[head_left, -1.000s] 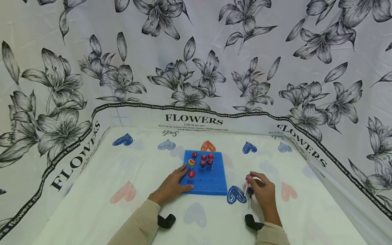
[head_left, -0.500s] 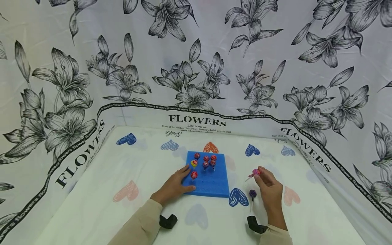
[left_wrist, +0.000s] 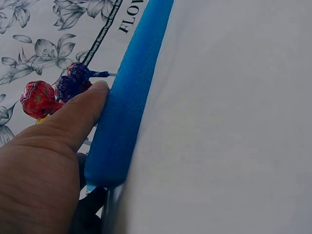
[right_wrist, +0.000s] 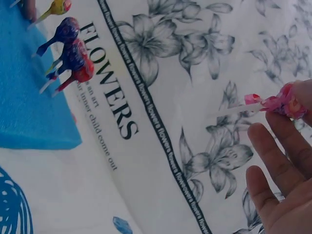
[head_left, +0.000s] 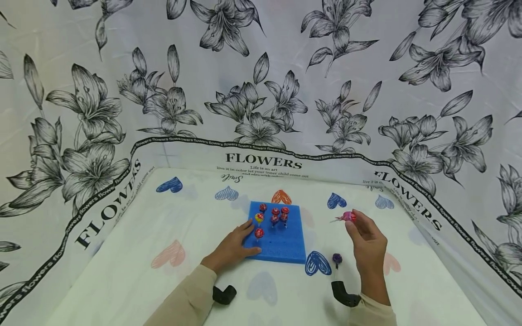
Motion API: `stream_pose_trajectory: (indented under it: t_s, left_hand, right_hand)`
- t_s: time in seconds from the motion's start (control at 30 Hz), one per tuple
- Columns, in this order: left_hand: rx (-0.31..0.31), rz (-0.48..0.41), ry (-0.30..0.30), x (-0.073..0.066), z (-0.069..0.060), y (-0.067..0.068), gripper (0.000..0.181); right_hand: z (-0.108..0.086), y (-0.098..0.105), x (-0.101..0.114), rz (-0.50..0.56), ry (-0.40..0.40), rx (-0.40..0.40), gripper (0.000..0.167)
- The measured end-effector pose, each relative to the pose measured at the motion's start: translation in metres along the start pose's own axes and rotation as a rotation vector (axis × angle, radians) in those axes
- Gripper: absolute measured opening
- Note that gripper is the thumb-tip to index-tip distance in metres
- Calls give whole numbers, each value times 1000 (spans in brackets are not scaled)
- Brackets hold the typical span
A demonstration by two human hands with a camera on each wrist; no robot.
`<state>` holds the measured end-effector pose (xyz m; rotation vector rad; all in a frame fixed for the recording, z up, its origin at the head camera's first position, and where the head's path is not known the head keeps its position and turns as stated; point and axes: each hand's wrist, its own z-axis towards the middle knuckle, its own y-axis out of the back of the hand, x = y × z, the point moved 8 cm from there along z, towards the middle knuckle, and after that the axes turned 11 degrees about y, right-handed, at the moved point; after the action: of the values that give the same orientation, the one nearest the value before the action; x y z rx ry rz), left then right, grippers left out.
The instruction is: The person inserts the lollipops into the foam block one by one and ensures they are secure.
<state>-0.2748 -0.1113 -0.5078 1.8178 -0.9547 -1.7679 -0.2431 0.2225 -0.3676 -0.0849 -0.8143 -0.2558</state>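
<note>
A blue foam board lies on the table with several wrapped lollipops standing in it, among them a yellow lollipop and a red lollipop. My left hand rests against the board's left side, fingers extended and thumb at its near part; the left wrist view shows the thumb touching the foam. Raised to the right of the board, my right hand pinches a pink lollipop by its wrapped head. Its white stick points left, roughly level.
A dark purple lollipop lies on the white heart-print cloth, below my right hand. Near the sleeves show a left black wrist mount and a right black wrist mount. A flower-print curtain rises behind the table.
My right hand has lifted the pink lollipop away from beside the purple one, moving up and right, and its stick has swung from near upright to nearly level. The left hand keeps its place.
</note>
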Motion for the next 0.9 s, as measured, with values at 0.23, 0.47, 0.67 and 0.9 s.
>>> stream_pose_trajectory:
  t_s: [0.23, 0.47, 0.67, 0.9]
  left_hand:
    - [-4, -1, 4, 1, 1, 0, 87]
    - [-5, -2, 4, 1, 0, 0, 87]
    - [-8, 2, 1, 1, 1, -1, 87]
    - [-6, -2, 15, 2, 0, -1, 88]
  right_hand:
    - [6, -7, 34, 108, 90, -15, 37]
    - [12, -22, 70, 289, 285, 14, 40]
    - [13, -35, 96, 317, 371, 40, 37]
    - [11, -52, 111, 393, 442, 80, 35]
